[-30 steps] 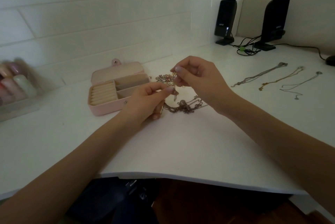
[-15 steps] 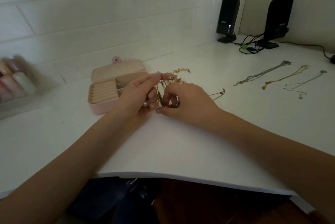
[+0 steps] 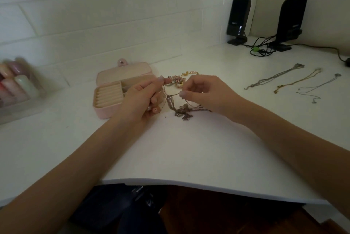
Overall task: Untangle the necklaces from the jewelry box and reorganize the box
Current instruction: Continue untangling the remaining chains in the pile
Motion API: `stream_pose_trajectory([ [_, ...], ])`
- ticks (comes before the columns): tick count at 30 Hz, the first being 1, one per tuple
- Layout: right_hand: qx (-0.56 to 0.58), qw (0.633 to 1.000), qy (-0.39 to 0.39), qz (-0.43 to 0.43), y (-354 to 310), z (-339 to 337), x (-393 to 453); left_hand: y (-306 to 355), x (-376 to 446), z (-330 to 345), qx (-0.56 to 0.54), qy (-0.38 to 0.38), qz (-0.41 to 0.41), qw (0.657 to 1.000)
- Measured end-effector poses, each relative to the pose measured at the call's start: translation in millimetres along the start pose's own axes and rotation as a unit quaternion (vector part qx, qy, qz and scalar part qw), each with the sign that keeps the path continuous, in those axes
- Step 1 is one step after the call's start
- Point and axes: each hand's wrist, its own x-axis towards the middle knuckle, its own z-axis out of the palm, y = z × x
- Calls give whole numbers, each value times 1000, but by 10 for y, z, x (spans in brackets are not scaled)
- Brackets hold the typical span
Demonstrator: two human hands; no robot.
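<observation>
A knot of tangled necklaces (image 3: 180,107) lies on the white table just right of the open pink jewelry box (image 3: 113,91). My left hand (image 3: 141,99) pinches a chain of the tangle near its top, in front of the box. My right hand (image 3: 203,93) pinches another strand of the same tangle between thumb and forefinger. A thin chain stretches between the two hands. Beaded gold and pink pieces (image 3: 181,79) sit at the tangle's far end. Three separated necklaces lie straight at the right: a silver one (image 3: 274,79), a gold one (image 3: 297,81) and a thin silver one (image 3: 318,88).
A clear organiser with pastel bottles (image 3: 15,86) stands at the far left. Two black speakers (image 3: 238,19) (image 3: 289,21) with cables (image 3: 259,50) stand at the back right. The table's curved front edge (image 3: 189,182) is near my body. White tiled wall behind.
My right hand has lifted off the tangle and drawn to the right, pulling a strand out. My left hand stays beside the box, still pinching the chain. The view has shifted slightly.
</observation>
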Motion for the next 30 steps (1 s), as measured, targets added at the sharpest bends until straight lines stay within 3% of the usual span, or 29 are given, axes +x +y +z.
stream_pose_trajectory([
  [5,217,973,-29,69,-72,21,16,-3,-18,11,13,9,-2,1000],
  [8,266,958,-23,103,-106,2,16,1,-17,2,15,9,-8,1000],
  [11,204,973,-4,111,-82,-9,15,4,-25,0,41,5,0,999],
  [14,51,997,4,55,-45,-11,-1,11,-31,-10,45,0,6,999],
  [17,-44,999,8,3,-34,2,-15,24,-23,-25,58,5,12,998],
  [24,-91,996,-5,0,-12,-28,1,40,-52,-2,99,16,47,994],
  [30,-100,994,31,-1,-28,-106,10,-31,-59,-25,254,13,132,958],
])
